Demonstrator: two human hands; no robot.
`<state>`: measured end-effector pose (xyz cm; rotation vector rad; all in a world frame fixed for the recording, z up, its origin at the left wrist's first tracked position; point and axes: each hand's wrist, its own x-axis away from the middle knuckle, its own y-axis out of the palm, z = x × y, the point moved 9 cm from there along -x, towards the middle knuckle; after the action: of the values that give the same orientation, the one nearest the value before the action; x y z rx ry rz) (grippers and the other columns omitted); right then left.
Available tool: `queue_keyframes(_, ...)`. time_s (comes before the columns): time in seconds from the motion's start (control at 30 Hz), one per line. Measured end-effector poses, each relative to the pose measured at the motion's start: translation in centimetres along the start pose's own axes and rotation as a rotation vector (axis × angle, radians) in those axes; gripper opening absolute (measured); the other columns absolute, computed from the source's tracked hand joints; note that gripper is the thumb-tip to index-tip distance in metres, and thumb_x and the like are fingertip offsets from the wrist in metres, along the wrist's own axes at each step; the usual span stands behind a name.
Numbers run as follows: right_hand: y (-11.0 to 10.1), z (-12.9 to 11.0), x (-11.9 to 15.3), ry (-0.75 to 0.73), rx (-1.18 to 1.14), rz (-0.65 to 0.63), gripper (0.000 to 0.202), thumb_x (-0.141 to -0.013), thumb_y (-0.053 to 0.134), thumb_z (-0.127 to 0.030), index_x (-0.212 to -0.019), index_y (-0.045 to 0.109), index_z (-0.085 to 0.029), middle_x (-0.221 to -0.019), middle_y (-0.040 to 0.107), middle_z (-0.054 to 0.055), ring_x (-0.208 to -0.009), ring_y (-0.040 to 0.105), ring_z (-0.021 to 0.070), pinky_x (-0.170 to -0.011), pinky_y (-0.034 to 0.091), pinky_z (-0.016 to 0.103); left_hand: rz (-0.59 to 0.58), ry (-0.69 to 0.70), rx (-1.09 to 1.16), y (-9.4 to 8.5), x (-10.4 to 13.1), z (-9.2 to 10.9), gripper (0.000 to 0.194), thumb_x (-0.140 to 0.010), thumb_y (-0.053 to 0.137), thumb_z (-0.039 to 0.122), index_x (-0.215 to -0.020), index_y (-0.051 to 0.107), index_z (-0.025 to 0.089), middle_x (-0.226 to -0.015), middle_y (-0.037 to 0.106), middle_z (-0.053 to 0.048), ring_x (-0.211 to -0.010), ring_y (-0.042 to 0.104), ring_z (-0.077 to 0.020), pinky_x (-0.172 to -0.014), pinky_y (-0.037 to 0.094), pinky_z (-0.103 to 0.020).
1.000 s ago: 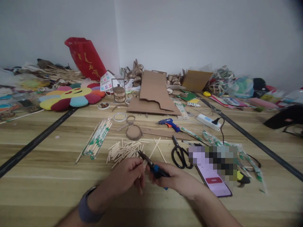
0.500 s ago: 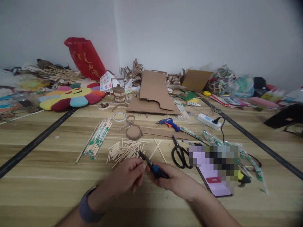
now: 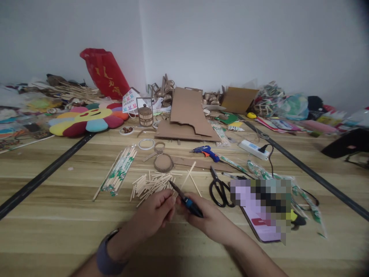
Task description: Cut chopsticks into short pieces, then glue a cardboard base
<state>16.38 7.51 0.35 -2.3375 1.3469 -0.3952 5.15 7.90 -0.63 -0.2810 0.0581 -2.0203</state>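
Observation:
In the head view my right hand (image 3: 206, 217) is closed around pliers (image 3: 188, 204) with blue-and-black handles, their dark pointed jaws aimed up and left. My left hand (image 3: 157, 209) is closed beside the jaws, thumb and forefinger pinching what looks like a thin wooden stick (image 3: 189, 172); the fingers and pliers hide part of it. Just beyond lies a loose pile of short cut sticks (image 3: 154, 184). A round cardboard piece (image 3: 163, 162) with a corrugated rim sits behind the pile. Black-handled scissors (image 3: 219, 190) rest right of my right hand.
Bagged sticks (image 3: 119, 169) lie at left. A blue glue gun (image 3: 206, 151), a white power strip (image 3: 253, 149) and a phone (image 3: 268, 231) are at right. Cardboard sheets (image 3: 187, 105), a small lidded basket (image 3: 145, 115) and a flower cushion (image 3: 89, 119) stand farther back.
The pale stick near the pliers now reaches farther up and away. My hands and the pliers have shifted only slightly, and the view has tilted a little.

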Motion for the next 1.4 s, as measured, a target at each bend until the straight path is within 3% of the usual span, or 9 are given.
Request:
queue_keyframes(0.1, -1.0, -0.4, 0.1, -0.049, 0.015, 0.047, 0.018, -0.077, 0.053, -0.015, -0.094, 0.058, -0.019, -0.088, 0.06, 0.001, -0.082, 0.056, 0.0179, -0.075, 0.043, 0.027, 0.131, 0.073, 0.103, -1.8, 0.0, 0.8, 0.039, -0.09, 0.04, 0.057, -0.083, 0.049, 0.02, -0.057, 0.043, 0.008, -0.044, 0.036, -0.0088, -0.045, 0.029, -0.021)
queue_keyframes(0.17, -2.5, -0.8, 0.5, -0.115, 0.091, 0.196, 0.011, -0.085, 0.05, -0.019, -0.094, 0.056, -0.02, -0.088, 0.061, 0.003, -0.083, 0.058, 0.0189, -0.076, 0.045, 0.029, 0.193, 0.067, 0.077, -2.7, -0.1, 0.6, 0.037, -0.092, 0.037, 0.054, -0.086, 0.05, 0.02, -0.057, 0.043, 0.008, -0.045, 0.036, -0.0097, -0.046, 0.029, -0.021)
queue_keyframes(0.27, -4.3, -2.1, 1.6, -0.307, 0.257, 0.424, 0.018, -0.088, 0.048, -0.017, -0.104, 0.053, -0.021, -0.114, 0.061, 0.012, -0.11, 0.056, 0.0243, -0.093, 0.044, 0.037, 0.147, 0.02, -0.146, -2.2, -0.4, -0.2, 0.035, -0.094, 0.034, 0.048, -0.083, 0.052, 0.02, -0.059, 0.046, 0.005, -0.051, 0.044, -0.0128, -0.05, 0.033, -0.023)
queue_keyframes(0.43, -2.5, -2.3, 1.6, -0.423, 0.517, 0.36, 0.032, -0.08, 0.051, -0.011, -0.111, 0.053, -0.019, -0.142, 0.046, 0.019, -0.131, 0.044, 0.0295, -0.1, 0.041, 0.043, 0.097, 0.062, -0.568, 0.0, -0.5, -0.4, 0.028, -0.093, 0.035, 0.03, -0.077, 0.056, 0.02, -0.076, 0.065, -0.006, -0.077, 0.061, -0.0226, -0.07, 0.043, -0.031)
queue_keyframes(0.63, -1.4, -0.4, 0.3, -0.226, 0.666, 0.339, 0.025, -0.078, 0.05, -0.011, -0.101, 0.058, -0.018, -0.093, 0.066, 0.01, -0.087, 0.06, 0.0258, -0.076, 0.044, 0.035, 0.095, 0.107, -0.73, 1.3, -0.4, 0.1, 0.031, -0.096, 0.032, 0.025, -0.103, 0.062, 0.021, -0.104, 0.072, -0.013, -0.097, 0.067, -0.027, -0.084, 0.047, -0.035)
queue_keyframes(0.77, -1.2, 0.4, -0.2, -0.083, 0.69, 0.329, 0.025, -0.079, 0.052, -0.011, -0.102, 0.058, -0.018, -0.094, 0.065, 0.009, -0.088, 0.06, 0.0253, -0.075, 0.041, 0.032, 0.079, -0.009, -0.908, 1.5, -0.5, -0.5, 0.036, -0.097, 0.03, 0.021, -0.119, 0.059, 0.021, -0.105, 0.073, -0.015, -0.094, 0.07, -0.0275, -0.081, 0.05, -0.036)
queue_keyframes(0.93, -0.7, 0.9, -0.4, 0.097, 0.745, 0.286, 0.018, -0.082, 0.055, -0.014, -0.099, 0.059, -0.017, -0.096, 0.068, 0.01, -0.088, 0.062, 0.0265, -0.074, 0.036, 0.032, 0.118, -0.039, -1.105, 1.6, -0.6, -0.2, 0.035, -0.092, 0.037, 0.012, -0.116, 0.061, 0.019, -0.11, 0.071, -0.018, -0.096, 0.068, -0.0288, -0.085, 0.05, -0.04)
queue_keyframes(1.2, -0.6, 0.4, -0.4, 0.106, 0.795, 0.319, 0.013, -0.083, 0.056, -0.014, -0.095, 0.058, -0.018, -0.092, 0.071, 0.009, -0.083, 0.064, 0.0258, -0.072, 0.028, 0.033, 0.128, -0.107, -1.192, 1.8, -0.4, -0.7, 0.04, -0.085, 0.037, 0.002, -0.111, 0.064, 0.017, -0.093, 0.073, -0.017, -0.078, 0.071, -0.0276, -0.071, 0.054, -0.038)
queue_keyframes(1.4, -0.6, 0.6, -0.6, 0.166, 0.812, 0.283, 0.01, -0.084, 0.057, -0.016, -0.093, 0.058, -0.018, -0.092, 0.072, 0.01, -0.085, 0.065, 0.0269, -0.074, 0.028, 0.035, 0.123, -0.126, -1.212, 1.9, -0.6, -0.3, 0.038, -0.086, 0.037, 0.001, -0.108, 0.064, 0.015, -0.1, 0.072, -0.021, -0.089, 0.071, -0.0324, -0.077, 0.053, -0.043)
